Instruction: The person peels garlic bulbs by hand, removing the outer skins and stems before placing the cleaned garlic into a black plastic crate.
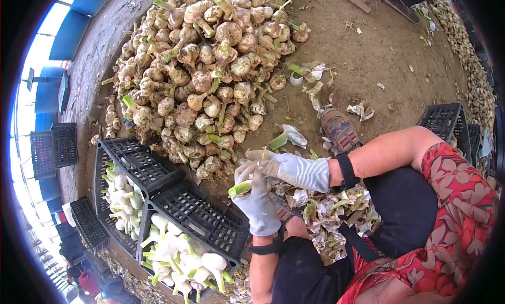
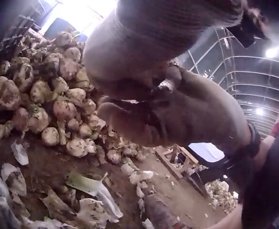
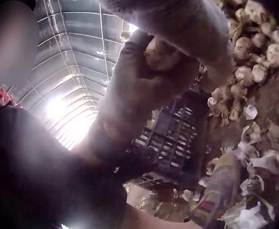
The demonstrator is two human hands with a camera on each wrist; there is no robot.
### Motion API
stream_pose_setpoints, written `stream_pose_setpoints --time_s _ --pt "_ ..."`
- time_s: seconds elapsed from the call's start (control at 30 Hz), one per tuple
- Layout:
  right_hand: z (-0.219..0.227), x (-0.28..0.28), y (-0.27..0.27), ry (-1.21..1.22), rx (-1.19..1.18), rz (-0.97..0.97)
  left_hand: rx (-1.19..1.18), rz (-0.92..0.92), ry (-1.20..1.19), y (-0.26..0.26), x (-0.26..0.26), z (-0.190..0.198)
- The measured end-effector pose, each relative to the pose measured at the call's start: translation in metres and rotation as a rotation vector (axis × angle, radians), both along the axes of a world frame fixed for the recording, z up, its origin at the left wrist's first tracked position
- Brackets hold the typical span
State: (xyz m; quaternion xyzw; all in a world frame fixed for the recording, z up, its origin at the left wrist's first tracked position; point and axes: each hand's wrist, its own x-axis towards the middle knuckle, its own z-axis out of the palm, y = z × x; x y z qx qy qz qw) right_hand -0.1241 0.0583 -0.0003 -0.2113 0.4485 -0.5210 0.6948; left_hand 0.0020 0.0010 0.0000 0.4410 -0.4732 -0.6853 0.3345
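Observation:
Both hands wear pale knit gloves and meet in front of the body. My left hand [image 1: 259,205] grips a garlic bulb [image 3: 161,55], its cut green stem [image 1: 240,189] sticking out between the fingers in the head view. My right hand [image 1: 295,169] comes in from the other side, fingers bent against the same bulb. The gloves hide most of the bulb in the head view. Beside the left hand stands a black crate [image 1: 197,209] with clean white garlic [image 1: 173,254] at its near end.
A large heap of unpeeled garlic [image 1: 205,67] rises ahead. A second crate [image 1: 139,164] with white garlic adjoins the first. Loose peelings [image 1: 336,214] lie between the legs, close to a shoe [image 1: 341,129]. More black crates [image 1: 444,120] stand at the right.

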Motion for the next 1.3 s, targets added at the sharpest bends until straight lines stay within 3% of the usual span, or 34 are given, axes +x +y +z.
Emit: stream_pose_setpoints --time_s 0.17,0.3,0.4,0.47,0.53,0.57,0.7,0.8,0.9,1.03,1.13,1.3 --pt "0.013 -0.004 -0.003 0.078 -0.015 0.002 -0.103 0.0 -0.053 0.004 -0.002 -0.004" --pt "-0.01 0.008 -0.008 0.317 -0.283 -0.074 -0.115 -0.03 -0.018 0.0 0.004 -0.03" --pt "-0.015 -0.01 -0.016 0.865 -0.342 -0.092 0.342 0.107 -0.043 -0.005 -0.004 -0.007" --pt "-0.015 -0.03 -0.019 0.858 -0.247 -0.199 0.434 0.07 0.005 -0.013 0.002 -0.008" --pt "-0.011 -0.047 -0.022 0.572 -0.008 -0.132 0.391 -0.024 0.034 -0.011 0.004 -0.002" --pt "-0.014 -0.047 -0.018 0.595 -0.035 -0.146 0.319 -0.073 -0.029 -0.01 0.006 -0.004" --pt "-0.013 -0.042 -0.014 0.745 0.011 0.145 -0.082 -0.311 -0.361 -0.012 0.001 0.008" --pt "-0.001 -0.036 -0.02 0.657 0.05 0.118 -0.531 -0.3 -0.551 -0.003 -0.001 -0.006" --pt "-0.001 -0.039 -0.018 0.627 0.013 0.121 -0.618 -0.318 -0.565 -0.001 -0.004 0.001" --pt "-0.004 -0.046 -0.017 0.526 -0.026 0.163 -0.439 -0.348 -0.496 0.003 -0.002 0.006" --pt "0.0 -0.05 -0.014 0.275 0.103 0.163 -0.308 -0.337 -0.394 0.005 0.001 0.001" --pt "-0.005 -0.057 -0.012 0.196 0.082 0.202 -0.124 -0.331 -0.291 0.007 0.004 0.003"
